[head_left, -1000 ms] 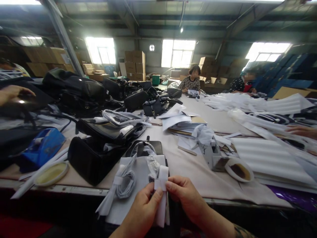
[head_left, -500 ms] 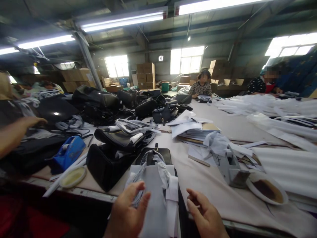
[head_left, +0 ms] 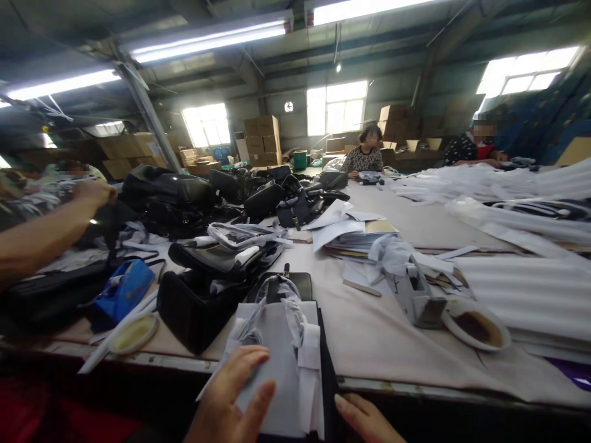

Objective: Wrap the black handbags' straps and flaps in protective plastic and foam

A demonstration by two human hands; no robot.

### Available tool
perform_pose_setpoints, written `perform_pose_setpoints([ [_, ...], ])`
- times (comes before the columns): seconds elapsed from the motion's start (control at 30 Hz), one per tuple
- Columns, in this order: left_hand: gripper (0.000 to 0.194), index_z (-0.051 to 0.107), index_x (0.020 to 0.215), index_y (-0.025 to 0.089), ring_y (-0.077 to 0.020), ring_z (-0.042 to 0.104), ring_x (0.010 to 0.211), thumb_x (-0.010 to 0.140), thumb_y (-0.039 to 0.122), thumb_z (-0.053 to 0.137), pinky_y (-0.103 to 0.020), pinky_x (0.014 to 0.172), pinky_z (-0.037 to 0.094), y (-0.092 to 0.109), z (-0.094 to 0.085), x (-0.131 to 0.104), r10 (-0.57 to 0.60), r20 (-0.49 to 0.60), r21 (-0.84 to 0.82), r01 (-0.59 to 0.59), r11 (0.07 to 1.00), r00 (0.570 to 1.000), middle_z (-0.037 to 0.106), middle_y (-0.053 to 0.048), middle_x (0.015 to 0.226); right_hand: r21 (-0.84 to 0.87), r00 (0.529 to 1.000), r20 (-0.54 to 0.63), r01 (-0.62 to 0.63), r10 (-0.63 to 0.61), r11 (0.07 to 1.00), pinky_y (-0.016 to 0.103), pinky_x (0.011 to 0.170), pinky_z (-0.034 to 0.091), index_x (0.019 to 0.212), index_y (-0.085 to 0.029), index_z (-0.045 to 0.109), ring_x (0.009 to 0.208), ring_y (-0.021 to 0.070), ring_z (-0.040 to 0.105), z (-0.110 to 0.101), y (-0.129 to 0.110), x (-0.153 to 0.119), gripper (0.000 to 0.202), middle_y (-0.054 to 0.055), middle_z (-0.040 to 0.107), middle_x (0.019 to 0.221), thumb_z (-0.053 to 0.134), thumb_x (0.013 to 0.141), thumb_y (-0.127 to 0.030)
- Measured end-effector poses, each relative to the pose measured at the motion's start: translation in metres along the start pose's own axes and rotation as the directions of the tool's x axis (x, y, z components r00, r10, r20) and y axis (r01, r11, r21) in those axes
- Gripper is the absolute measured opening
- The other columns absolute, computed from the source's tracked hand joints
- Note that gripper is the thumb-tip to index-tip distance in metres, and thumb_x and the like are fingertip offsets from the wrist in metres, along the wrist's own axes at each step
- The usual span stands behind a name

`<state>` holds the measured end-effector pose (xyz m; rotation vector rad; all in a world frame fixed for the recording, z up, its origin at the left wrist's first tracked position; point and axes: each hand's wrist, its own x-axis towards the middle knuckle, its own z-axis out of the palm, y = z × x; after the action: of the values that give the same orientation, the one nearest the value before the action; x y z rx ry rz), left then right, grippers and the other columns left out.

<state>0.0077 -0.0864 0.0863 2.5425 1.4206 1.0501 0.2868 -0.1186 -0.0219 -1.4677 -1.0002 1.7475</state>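
In front of me a black bag (head_left: pixel 327 363) lies at the table edge. A white sheet (head_left: pixel 272 357) covers its upper face, and its handles are wrapped in clear plastic and white foam (head_left: pixel 308 357). My left hand (head_left: pixel 233 394) is over the sheet's left side, thumb and fingers apart, holding nothing. At the bag's right edge is my right hand (head_left: pixel 367 421), its fingers stretched toward the bag's side and seemingly touching it; its lower part is cut off by the frame. Left of this bag another black bag (head_left: pixel 198 307) stands open.
A blue tape dispenser (head_left: pixel 122 289) and a shallow dish (head_left: pixel 133 334) are at left, near another person's arm (head_left: pixel 50 227). Black bags (head_left: pixel 175 197) are heaped behind. Paper sheets (head_left: pixel 341 231), a grey metal dispenser (head_left: pixel 422 301) and a brown-stained bowl (head_left: pixel 478 325) lie right. Two people sit farther back.
My right hand has moved down and left to the bag's side. My left hand stays over the sheet. The other person's arm at left has risen and reached farther in. The view has shifted slightly.
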Motion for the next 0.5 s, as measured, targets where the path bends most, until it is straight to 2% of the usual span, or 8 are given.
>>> perform_pose_setpoints([
  [0.07,0.046,0.063,0.124,0.024,-0.0229,0.07,0.109,0.085,0.049,0.07,-0.026,0.092,0.059,0.008,0.016,-0.009,0.1,0.11,-0.084,-0.091,0.992,0.989,0.071,-0.009,0.121,0.052,1.0,0.003,-0.019,0.019,0.998,0.042,0.094,0.051,0.104,-0.012,0.075,0.108,0.0352,0.066,0.004,0.004,0.002,0.076,0.014,0.075,0.105,0.067,0.068,-0.078],
  [0.13,0.053,0.063,0.124,0.023,-0.025,0.07,0.111,0.083,0.056,0.07,-0.028,0.093,0.059,0.008,0.029,-0.025,0.148,0.183,-0.129,-0.126,0.984,0.972,0.071,-0.011,0.122,0.074,0.998,0.053,0.015,-0.019,0.997,0.044,0.096,0.05,0.102,-0.014,0.076,0.112,0.0368,0.065,0.006,0.008,0.002,0.071,0.014,0.075,0.106,0.07,0.068,-0.076],
  [0.23,0.056,0.064,0.124,0.022,-0.0304,0.063,0.121,0.084,0.061,0.066,-0.039,0.105,0.053,0.006,0.039,-0.052,0.108,0.223,-0.071,-0.095,0.993,0.969,0.068,-0.014,0.127,0.166,0.98,0.164,0.089,-0.117,0.982,0.045,0.1,0.048,0.105,-0.021,0.077,0.118,0.0366,0.062,0.009,0.009,-0.001,0.061,0.012,0.075,0.111,0.072,0.07,-0.071],
  [0.3,0.055,0.063,0.128,0.023,-0.0336,0.059,0.127,0.087,0.06,0.063,-0.048,0.112,0.046,0.009,0.041,-0.065,0.096,0.233,-0.01,-0.096,0.995,0.968,0.065,-0.016,0.132,0.267,0.957,0.235,0.101,-0.167,0.958,0.046,0.103,0.046,0.113,-0.021,0.075,0.119,0.0364,0.063,0.013,0.004,-0.004,0.064,0.012,0.074,0.113,0.074,0.07,-0.069],
  [0.37,0.055,0.061,0.131,0.022,-0.0353,0.056,0.13,0.088,0.057,0.064,-0.052,0.113,0.043,0.014,0.04,-0.068,0.069,0.245,0.003,-0.072,0.997,0.967,0.063,-0.018,0.135,0.335,0.925,0.314,0.102,-0.213,0.937,0.048,0.106,0.044,0.121,-0.017,0.071,0.117,0.0364,0.064,0.019,-0.004,-0.007,0.071,0.013,0.074,0.114,0.076,0.07,-0.065],
  [0.43,0.059,0.056,0.137,0.02,-0.035,0.055,0.132,0.09,0.055,0.061,-0.05,0.111,0.047,0.02,0.037,-0.061,-0.005,0.232,-0.042,0.015,0.999,0.973,0.059,-0.019,0.139,0.357,0.897,0.365,0.112,-0.249,0.927,0.048,0.107,0.043,0.125,-0.016,0.069,0.117,0.0356,0.064,0.023,-0.011,-0.009,0.071,0.013,0.073,0.116,0.078,0.072,-0.061],
  [0.5,0.068,0.044,0.147,0.017,-0.0351,0.047,0.139,0.093,0.057,0.054,-0.049,0.109,0.048,0.027,0.035,-0.048,-0.072,0.191,-0.097,0.092,0.991,0.979,0.047,-0.022,0.15,0.364,0.885,0.388,0.11,-0.258,0.925,0.047,0.106,0.044,0.127,-0.017,0.069,0.118,0.0354,0.063,0.026,-0.015,-0.012,0.07,0.013,0.073,0.118,0.077,0.073,-0.061],
])
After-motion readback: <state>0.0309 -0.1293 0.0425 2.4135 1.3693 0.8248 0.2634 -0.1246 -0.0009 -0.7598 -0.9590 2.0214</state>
